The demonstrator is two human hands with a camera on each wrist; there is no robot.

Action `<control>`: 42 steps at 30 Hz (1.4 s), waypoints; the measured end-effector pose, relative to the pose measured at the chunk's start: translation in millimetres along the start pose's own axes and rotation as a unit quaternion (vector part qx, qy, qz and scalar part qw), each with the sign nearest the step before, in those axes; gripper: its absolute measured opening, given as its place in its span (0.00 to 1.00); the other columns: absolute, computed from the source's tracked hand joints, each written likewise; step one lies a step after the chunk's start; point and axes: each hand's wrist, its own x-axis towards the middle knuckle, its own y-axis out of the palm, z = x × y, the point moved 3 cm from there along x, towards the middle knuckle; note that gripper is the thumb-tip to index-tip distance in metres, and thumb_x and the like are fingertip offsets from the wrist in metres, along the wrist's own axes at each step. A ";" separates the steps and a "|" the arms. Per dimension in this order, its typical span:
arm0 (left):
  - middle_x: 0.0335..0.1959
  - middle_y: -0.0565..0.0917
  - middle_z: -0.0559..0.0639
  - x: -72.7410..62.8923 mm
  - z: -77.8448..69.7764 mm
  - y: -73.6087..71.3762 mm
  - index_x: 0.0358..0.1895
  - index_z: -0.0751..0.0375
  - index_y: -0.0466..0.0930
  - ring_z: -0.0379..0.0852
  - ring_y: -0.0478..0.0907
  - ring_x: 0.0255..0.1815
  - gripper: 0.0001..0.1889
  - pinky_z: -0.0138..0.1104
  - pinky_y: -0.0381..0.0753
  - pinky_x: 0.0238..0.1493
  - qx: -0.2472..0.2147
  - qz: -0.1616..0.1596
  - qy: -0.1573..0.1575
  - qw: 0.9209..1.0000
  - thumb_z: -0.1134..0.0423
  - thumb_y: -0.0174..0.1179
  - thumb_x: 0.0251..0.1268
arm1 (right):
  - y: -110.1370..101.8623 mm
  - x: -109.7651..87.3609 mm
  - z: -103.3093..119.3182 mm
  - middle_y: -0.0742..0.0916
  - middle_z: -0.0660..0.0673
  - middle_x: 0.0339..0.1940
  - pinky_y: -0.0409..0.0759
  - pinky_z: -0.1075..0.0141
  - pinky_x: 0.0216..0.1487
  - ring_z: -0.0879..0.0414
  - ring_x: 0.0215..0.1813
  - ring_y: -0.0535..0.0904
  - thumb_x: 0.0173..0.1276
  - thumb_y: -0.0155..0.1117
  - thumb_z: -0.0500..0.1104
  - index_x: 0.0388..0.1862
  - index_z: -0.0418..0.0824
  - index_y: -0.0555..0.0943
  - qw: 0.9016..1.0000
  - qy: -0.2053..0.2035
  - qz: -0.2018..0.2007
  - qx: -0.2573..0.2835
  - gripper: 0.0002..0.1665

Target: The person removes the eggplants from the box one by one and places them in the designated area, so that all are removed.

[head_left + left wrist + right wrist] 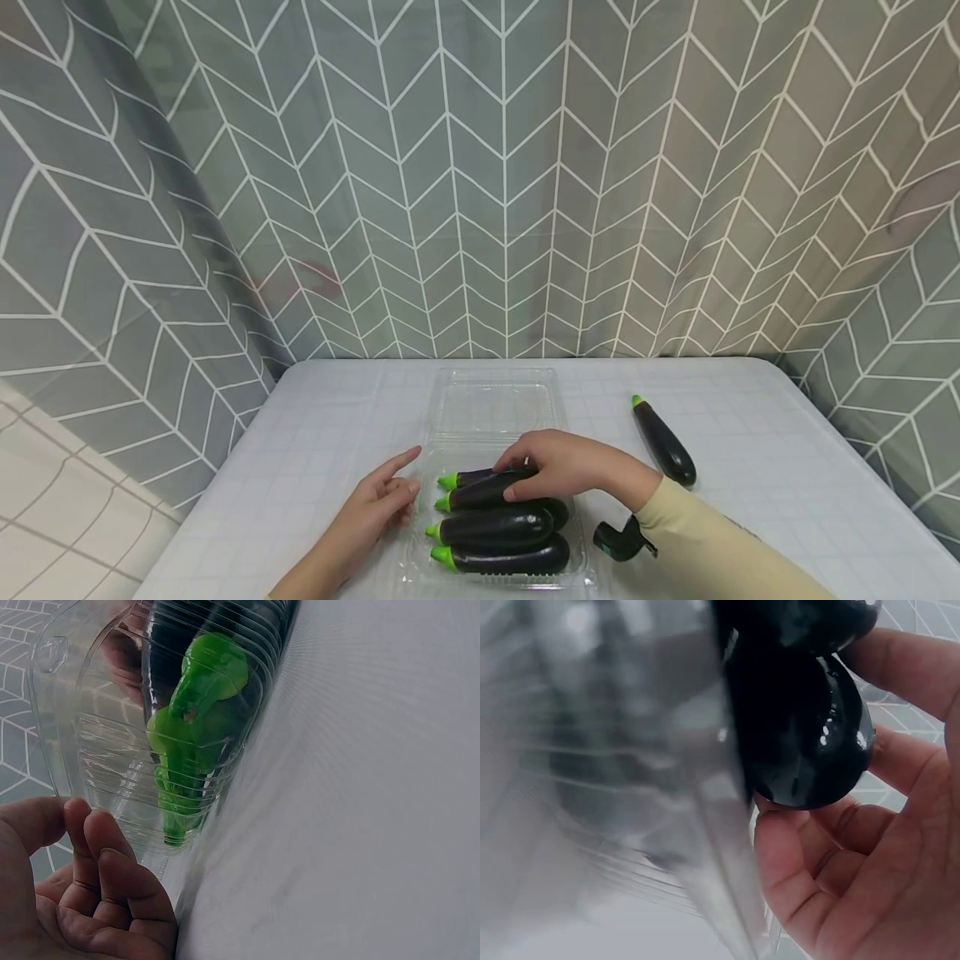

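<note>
Left hand [90,907]: at lower left, fingers partly bent, tips close to the box's edge; whether they touch it is unclear.
Box [109,761]: clear plastic, its wall ridged.
Eggplants [169,645]: dark and glossy, seen through the plastic.
Stems [214,671]: bright green, bunched at the box's near end.
Table [360,780]: white, filling the right side.
Curtain [15,712]: grey, white-lined, at far left.

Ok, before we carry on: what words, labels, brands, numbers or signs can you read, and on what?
No readable text on the eggplants, clear container or patterned curtain.
Right sleeve: faint dark mark, too small to tell whether it is lettering.
Black object beside it: nothing legible.
</note>
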 end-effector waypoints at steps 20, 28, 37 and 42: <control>0.28 0.75 0.49 -0.2 1.6 0.8 0.77 0.59 0.56 0.42 0.73 0.30 0.33 0.33 0.78 0.36 -0.014 0.011 0.012 1.000 0.60 0.58 0.73 | -6.5 -4.2 -4.8 0.86 0.55 0.47 0.78 0.63 0.46 0.63 0.45 0.80 0.63 0.72 0.56 0.56 0.45 0.84 0.999 0.027 -0.024 0.008 0.26; 0.29 0.75 0.50 0.2 1.1 0.5 0.77 0.58 0.56 0.43 0.73 0.31 0.33 0.34 0.78 0.37 -0.009 0.013 0.014 1.000 0.60 0.58 0.73 | -10.4 -10.9 -9.0 0.84 0.55 0.41 0.80 0.64 0.41 0.59 0.42 0.83 0.62 0.73 0.54 0.57 0.47 0.83 0.994 0.058 -0.040 0.080 0.26; 0.29 0.75 0.50 0.2 1.3 0.7 0.77 0.57 0.56 0.43 0.74 0.31 0.33 0.34 0.78 0.37 -0.013 0.012 0.008 1.000 0.60 0.58 0.74 | -14.8 -22.5 -15.1 0.83 0.53 0.48 0.80 0.62 0.41 0.56 0.45 0.81 0.66 0.69 0.56 0.61 0.47 0.81 0.991 0.058 -0.089 0.083 0.27; 0.29 0.75 0.49 0.5 1.3 0.7 0.77 0.58 0.56 0.43 0.74 0.31 0.33 0.33 0.78 0.37 -0.013 0.009 0.010 1.000 0.60 0.58 0.73 | -18.8 -32.1 -20.0 0.84 0.50 0.51 0.80 0.60 0.42 0.55 0.46 0.81 0.67 0.67 0.56 0.64 0.47 0.78 0.985 0.064 -0.126 0.103 0.29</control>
